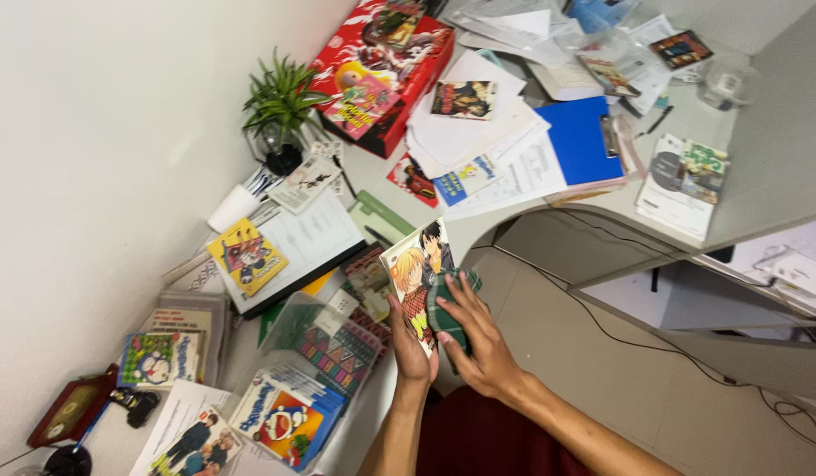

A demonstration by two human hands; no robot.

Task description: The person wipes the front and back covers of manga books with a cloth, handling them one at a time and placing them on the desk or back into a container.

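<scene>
Yellow-covered comic book [419, 273], both hands' grip

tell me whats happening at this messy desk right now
A person holds a comic book up over the desk edge with both hands: the left hand grips its lower edge, the right hand spreads across the back cover. More comics, loose papers, a blue clipboard, a red box and a small potted plant crowd the desk.

Left hand [411, 339] and right hand [475, 339] raised together, fingers curled in grip.
</scene>
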